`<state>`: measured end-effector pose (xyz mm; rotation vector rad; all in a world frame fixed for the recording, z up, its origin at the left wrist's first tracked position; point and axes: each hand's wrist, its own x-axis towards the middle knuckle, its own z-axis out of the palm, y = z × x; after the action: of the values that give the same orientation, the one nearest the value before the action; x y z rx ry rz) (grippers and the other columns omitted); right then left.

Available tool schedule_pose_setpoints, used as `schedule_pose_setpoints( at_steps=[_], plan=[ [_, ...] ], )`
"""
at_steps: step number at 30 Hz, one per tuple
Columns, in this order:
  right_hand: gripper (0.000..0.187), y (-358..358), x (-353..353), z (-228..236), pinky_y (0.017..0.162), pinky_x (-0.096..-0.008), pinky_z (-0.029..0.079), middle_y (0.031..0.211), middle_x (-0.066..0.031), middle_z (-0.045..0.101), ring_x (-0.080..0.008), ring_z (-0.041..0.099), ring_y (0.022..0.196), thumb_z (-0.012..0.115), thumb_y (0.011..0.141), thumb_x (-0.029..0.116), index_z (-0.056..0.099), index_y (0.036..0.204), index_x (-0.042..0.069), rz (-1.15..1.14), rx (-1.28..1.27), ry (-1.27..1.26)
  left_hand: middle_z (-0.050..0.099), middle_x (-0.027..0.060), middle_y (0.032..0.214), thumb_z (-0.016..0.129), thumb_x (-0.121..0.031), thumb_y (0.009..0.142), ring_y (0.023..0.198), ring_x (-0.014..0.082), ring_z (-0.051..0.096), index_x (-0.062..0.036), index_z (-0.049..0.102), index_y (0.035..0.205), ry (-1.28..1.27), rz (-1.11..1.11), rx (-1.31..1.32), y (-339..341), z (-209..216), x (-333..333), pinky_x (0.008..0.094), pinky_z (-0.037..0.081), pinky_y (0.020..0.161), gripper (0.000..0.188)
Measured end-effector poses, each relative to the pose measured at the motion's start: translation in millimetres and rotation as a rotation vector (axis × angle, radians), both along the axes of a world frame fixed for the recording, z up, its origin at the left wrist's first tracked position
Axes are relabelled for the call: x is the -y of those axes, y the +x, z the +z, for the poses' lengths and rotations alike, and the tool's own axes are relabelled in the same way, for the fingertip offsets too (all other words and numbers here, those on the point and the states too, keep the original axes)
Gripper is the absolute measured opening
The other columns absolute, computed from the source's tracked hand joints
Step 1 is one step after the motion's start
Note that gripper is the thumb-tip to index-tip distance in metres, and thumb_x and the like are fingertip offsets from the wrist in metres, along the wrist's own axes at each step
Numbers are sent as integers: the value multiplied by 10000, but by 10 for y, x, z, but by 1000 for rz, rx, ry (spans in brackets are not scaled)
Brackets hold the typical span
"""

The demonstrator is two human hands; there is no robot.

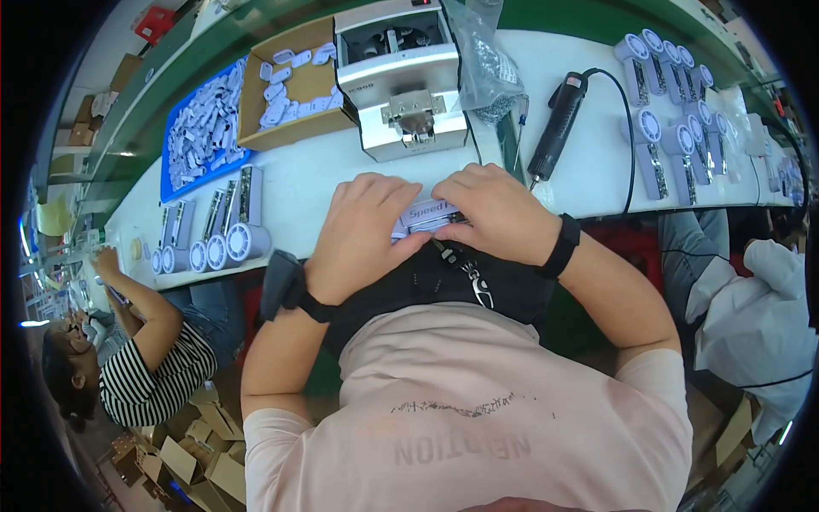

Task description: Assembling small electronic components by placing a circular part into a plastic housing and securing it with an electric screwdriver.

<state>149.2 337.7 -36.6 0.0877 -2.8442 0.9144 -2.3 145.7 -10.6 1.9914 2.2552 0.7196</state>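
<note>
Close in front of me, at the table's near edge, a light-purple handheld fan point(426, 210) lies crosswise between my two hands. My left hand point(365, 224) is closed round its left end. From the other side my right hand point(499, 209) grips the right end, its thumb pressed along the near side. Dark lettering shows on the fan's handle; most of the rest is hidden by my fingers. Just beyond my hands stands a silver screw feeder point(409, 136). An electric screwdriver point(559, 128) with a black cable rests to the right of it.
Several open fan bodies point(226, 243) lie at left and more fans point(653, 154) at right. Behind are a blue tray point(168, 175) and a cardboard box point(256, 141) of purple parts. A plastic bag point(495, 77) sits beside the feeder. Co-workers sit on both sides.
</note>
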Motion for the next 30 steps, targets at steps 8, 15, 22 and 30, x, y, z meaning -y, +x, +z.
schedule_pose_setpoints(
  at_steps=[8,15,22,30],
  plan=[
    [403,-64,-64,-26,908,-458,483,1045,-103,685,-338,639,1045,843,815,243,699,1142,58,67,99,-109,680,103,992,812,-256,836,975,333,627,-34,711,1120,-84,-11,183,38,-199,37,441,509,831,374],
    [391,-154,-73,3,898,-468,486,1046,-109,686,-344,642,1035,823,813,230,698,1137,49,76,119,-74,700,96,983,814,-238,802,957,307,640,-34,719,1113,-189,-17,59,-26,-57,-29,429,512,843,384],
    [395,-118,-41,123,915,-477,487,1076,-153,697,-391,637,1016,811,798,191,691,1138,30,41,100,-21,700,38,941,800,-268,778,958,256,638,-90,725,985,-172,-33,80,-33,-117,-72,410,500,828,283],
    [457,-206,195,442,953,-431,532,1166,-190,704,-412,652,1104,817,806,108,677,1222,-18,20,290,-193,678,37,946,787,-289,787,955,250,644,-106,708,1018,-125,5,-150,7,-23,248,393,520,797,305]
  ],
)
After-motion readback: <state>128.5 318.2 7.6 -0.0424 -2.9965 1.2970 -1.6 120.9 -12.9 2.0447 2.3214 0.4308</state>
